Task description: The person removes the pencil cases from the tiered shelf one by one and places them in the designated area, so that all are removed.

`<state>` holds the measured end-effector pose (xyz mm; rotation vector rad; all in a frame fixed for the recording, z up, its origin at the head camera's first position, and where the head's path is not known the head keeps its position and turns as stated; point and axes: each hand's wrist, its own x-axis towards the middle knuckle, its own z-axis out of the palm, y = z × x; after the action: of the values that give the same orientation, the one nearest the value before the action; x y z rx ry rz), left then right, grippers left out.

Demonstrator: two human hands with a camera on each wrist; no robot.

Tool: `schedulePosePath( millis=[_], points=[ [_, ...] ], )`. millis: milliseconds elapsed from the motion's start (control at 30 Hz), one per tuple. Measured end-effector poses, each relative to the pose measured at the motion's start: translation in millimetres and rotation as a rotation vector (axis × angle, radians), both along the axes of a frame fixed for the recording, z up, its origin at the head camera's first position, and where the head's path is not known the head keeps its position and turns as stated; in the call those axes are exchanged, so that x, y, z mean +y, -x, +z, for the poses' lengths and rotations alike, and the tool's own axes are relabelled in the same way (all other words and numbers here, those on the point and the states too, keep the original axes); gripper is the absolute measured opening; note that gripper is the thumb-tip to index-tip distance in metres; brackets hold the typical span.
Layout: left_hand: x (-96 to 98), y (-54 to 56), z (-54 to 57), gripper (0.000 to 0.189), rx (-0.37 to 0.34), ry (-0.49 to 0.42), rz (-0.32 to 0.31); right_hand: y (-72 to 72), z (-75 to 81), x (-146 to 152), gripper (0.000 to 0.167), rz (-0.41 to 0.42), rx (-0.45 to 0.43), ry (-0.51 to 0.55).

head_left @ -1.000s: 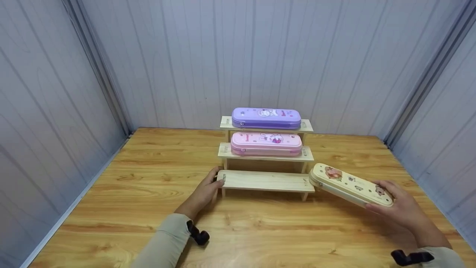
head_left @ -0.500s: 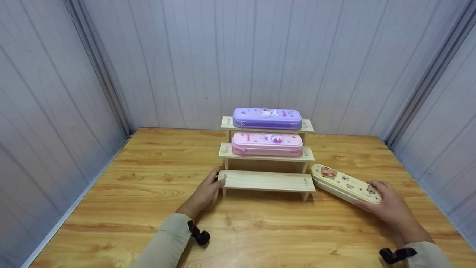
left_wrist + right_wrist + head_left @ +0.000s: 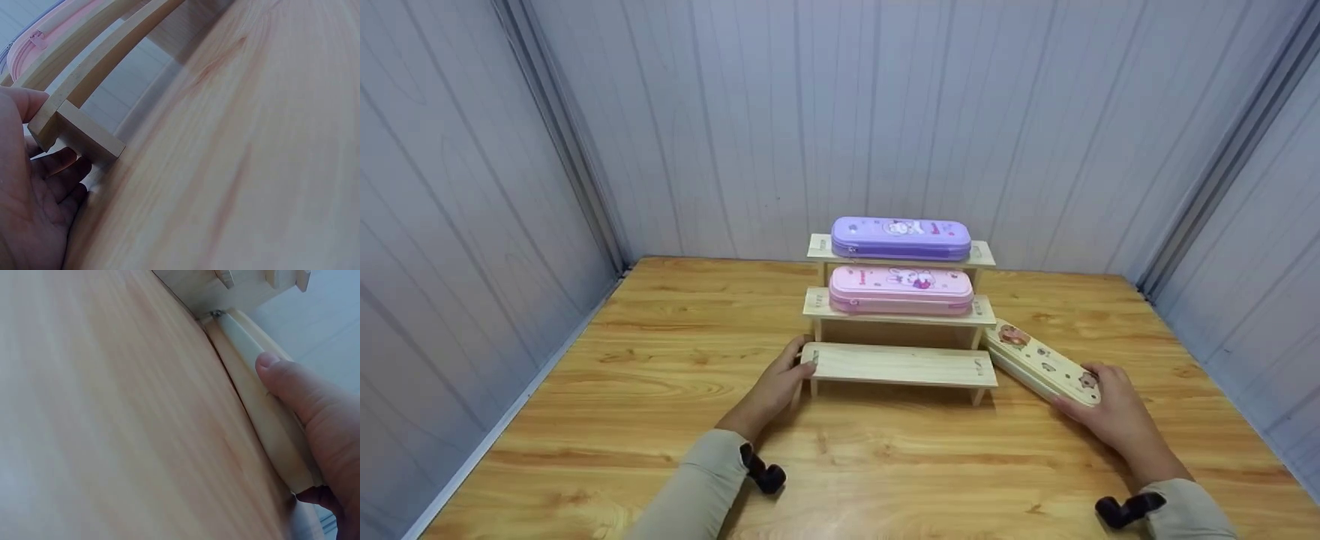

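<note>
A cream zippered pencil case (image 3: 1039, 364) with small printed pictures lies slanted beside the right end of a tiered wooden display stand (image 3: 900, 365). My right hand (image 3: 1114, 412) grips the case's near end, thumb along its side; in the right wrist view the case (image 3: 264, 405) is low along the tabletop. At the stand's left end my left hand (image 3: 776, 386) pinches the lowest shelf, thumb on top; the left wrist view shows several of its fingers (image 3: 62, 174) curled below, near the leg. A pink pencil case (image 3: 901, 291) sits on the middle shelf, a purple one (image 3: 900, 238) on the top.
The wood-grain table (image 3: 840, 465) extends all around the stand. Pale panel walls (image 3: 735, 127) rise behind it and at both sides. A black wrist strap mount (image 3: 765, 474) shows at each cuff.
My right hand has moved left and slightly up in the head view with the cream pencil case, turning it steeper and bringing it lower beside the stand. The left hand stays put.
</note>
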<state>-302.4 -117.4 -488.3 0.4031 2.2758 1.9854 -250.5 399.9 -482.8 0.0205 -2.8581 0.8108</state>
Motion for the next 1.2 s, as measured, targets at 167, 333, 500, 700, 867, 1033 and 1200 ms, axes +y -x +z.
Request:
schedulePosePath(
  millis=[167,333,500,700,867,1033,1200],
  points=[
    [-1.1,0.4,-0.6,0.050,0.008,0.003,0.007,-0.5,-3.4,-0.8,0.103,0.015,-0.029,0.039],
    [-1.6,2.4,-2.3,0.047,0.014,0.015,0.003,-8.3,-5.8,6.5,0.098,0.112,-0.029,0.159],
    [-0.5,2.4,-1.9,0.047,0.009,0.004,0.007,-14.9,-6.7,10.9,0.090,0.186,-0.015,0.252],
    [-0.7,1.4,-1.5,0.047,0.025,-0.002,-0.004,-17.3,-6.0,10.7,0.081,0.196,-0.005,0.264],
    [-0.8,1.5,-1.9,0.046,0.019,-0.002,-0.012,-18.5,-4.8,7.6,0.078,0.180,0.006,0.239],
    [0.2,2.7,-4.3,0.045,0.014,-0.009,0.000,-16.2,-6.0,1.6,0.079,0.170,0.023,0.209],
    [0.4,2.4,-4.0,0.044,0.027,-0.020,-0.003,-13.4,-5.2,-5.8,0.081,0.145,0.007,0.207]
  ],
)
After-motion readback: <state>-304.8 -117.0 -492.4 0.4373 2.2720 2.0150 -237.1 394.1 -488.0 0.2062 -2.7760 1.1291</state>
